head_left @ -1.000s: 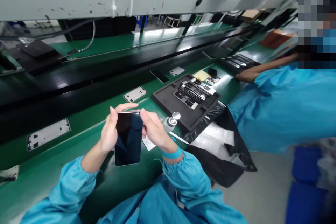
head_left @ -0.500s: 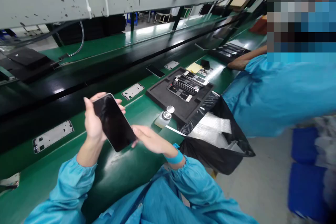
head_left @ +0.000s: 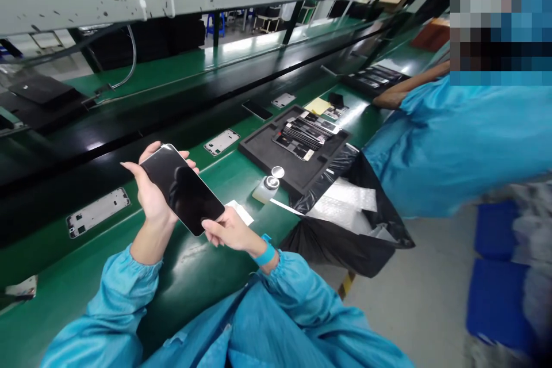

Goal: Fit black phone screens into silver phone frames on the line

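I hold a black phone screen panel (head_left: 181, 188) tilted above the green bench (head_left: 202, 276). My left hand (head_left: 149, 195) wraps round its upper end, fingers curled over the far edge. My right hand (head_left: 228, 231) pinches the panel's lower corner, thumb on the glass. Both sleeves are blue, and a blue band circles my right wrist. A small white cloth (head_left: 241, 213) lies on the bench just beyond my right hand.
A black foam tray (head_left: 263, 152) holds several screen parts beside a small clear bottle (head_left: 266, 187). White phone frames (head_left: 98, 211) lie along the black conveyor. A black bag (head_left: 353, 224) hangs at the bench edge. A co-worker in blue (head_left: 457, 144) sits at right.
The panel has turned from upright to slanted and moved left. My right hand slid from its top edge down to the lower corner. The view shifted slightly left.
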The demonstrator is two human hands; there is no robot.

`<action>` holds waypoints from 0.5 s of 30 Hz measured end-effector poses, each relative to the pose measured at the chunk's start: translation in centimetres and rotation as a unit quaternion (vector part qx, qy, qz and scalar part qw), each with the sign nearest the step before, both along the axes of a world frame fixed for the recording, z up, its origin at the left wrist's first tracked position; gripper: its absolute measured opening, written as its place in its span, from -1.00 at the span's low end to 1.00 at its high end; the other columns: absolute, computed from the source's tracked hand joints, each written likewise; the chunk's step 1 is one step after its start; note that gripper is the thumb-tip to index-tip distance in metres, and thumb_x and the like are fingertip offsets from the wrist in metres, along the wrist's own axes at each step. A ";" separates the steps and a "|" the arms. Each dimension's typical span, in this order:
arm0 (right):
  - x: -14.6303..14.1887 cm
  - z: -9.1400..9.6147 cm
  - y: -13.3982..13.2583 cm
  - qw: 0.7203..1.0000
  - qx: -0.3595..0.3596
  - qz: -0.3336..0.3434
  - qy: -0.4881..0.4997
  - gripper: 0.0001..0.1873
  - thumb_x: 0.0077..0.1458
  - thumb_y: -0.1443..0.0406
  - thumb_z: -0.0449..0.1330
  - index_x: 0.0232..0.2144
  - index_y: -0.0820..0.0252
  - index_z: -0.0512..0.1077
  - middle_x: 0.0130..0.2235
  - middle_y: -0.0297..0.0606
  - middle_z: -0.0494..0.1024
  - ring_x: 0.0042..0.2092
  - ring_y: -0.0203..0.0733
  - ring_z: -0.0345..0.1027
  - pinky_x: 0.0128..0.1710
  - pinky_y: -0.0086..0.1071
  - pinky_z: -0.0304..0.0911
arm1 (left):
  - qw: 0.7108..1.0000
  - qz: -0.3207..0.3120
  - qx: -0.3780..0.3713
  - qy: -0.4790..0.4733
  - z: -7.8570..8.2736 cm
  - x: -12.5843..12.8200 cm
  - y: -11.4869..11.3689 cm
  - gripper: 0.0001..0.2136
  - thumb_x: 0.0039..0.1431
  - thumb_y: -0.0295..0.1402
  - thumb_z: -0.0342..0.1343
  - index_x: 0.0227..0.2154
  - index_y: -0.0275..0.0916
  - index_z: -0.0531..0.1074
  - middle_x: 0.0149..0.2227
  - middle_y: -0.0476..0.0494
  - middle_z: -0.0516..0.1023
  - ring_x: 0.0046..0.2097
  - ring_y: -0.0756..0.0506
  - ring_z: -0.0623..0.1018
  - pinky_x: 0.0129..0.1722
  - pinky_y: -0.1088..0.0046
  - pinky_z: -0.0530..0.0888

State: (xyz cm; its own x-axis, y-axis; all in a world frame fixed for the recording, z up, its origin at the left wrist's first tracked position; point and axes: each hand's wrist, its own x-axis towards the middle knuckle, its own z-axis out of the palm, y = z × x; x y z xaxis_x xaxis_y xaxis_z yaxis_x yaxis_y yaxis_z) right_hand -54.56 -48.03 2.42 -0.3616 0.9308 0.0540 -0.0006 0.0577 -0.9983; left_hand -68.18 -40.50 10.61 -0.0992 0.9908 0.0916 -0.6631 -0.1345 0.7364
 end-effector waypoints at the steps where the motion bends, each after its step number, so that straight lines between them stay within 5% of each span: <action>1: -0.3 -0.1 0.1 1.000 0.003 -0.006 -0.004 -0.22 0.21 -0.32 0.24 -0.69 0.17 0.41 -0.70 -0.37 0.34 -0.64 -0.38 0.18 -0.59 -0.45 0.11 | 1.000 0.003 0.003 -0.003 0.0 0.0 0.1 -0.34 0.36 0.40 -0.12 0.01 -0.12 0.39 -0.35 -0.15 0.70 -0.41 -0.15 0.68 -0.41 0.35 0.63; 7: -1.5 -0.6 0.5 0.996 -0.031 0.046 0.068 -0.12 0.05 -0.51 0.15 -0.55 0.19 0.50 -0.59 -0.29 0.51 -0.61 -0.34 0.28 -0.58 -0.43 0.20 | 0.999 0.041 0.018 0.012 0.4 0.4 0.0 -0.41 0.41 0.35 -0.12 0.02 -0.09 0.37 -0.34 -0.14 0.69 -0.40 -0.16 0.68 -0.39 0.34 0.62; 11: -2.3 -0.6 0.9 0.993 -0.032 0.067 0.089 -0.17 0.06 -0.46 0.23 -0.53 0.21 0.49 -0.57 -0.30 0.53 -0.62 -0.33 0.33 -0.57 -0.42 0.25 | 0.997 0.076 0.026 0.010 0.0 0.5 0.0 -0.40 0.42 0.35 -0.19 -0.01 -0.07 0.38 -0.33 -0.13 0.70 -0.41 -0.16 0.68 -0.35 0.30 0.64; 15: -1.2 -0.2 1.2 0.997 -0.028 0.043 0.061 -0.17 0.11 -0.44 0.21 -0.52 0.22 0.48 -0.57 -0.31 0.53 -0.61 -0.34 0.34 -0.55 -0.44 0.23 | 0.997 0.065 -0.023 0.028 -1.2 0.8 3.1 -0.37 0.43 0.35 -0.26 0.02 -0.08 0.38 -0.30 -0.16 0.71 -0.37 -0.17 0.70 -0.29 0.26 0.65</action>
State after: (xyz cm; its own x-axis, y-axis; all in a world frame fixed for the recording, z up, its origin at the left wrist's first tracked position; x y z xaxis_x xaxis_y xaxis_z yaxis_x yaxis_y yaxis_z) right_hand -55.79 -46.81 2.23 -0.4336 0.8996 0.0519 -0.1244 -0.0027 -0.9922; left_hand -67.42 -37.43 9.46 -0.2239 0.9731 0.0547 -0.5996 -0.1818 0.7794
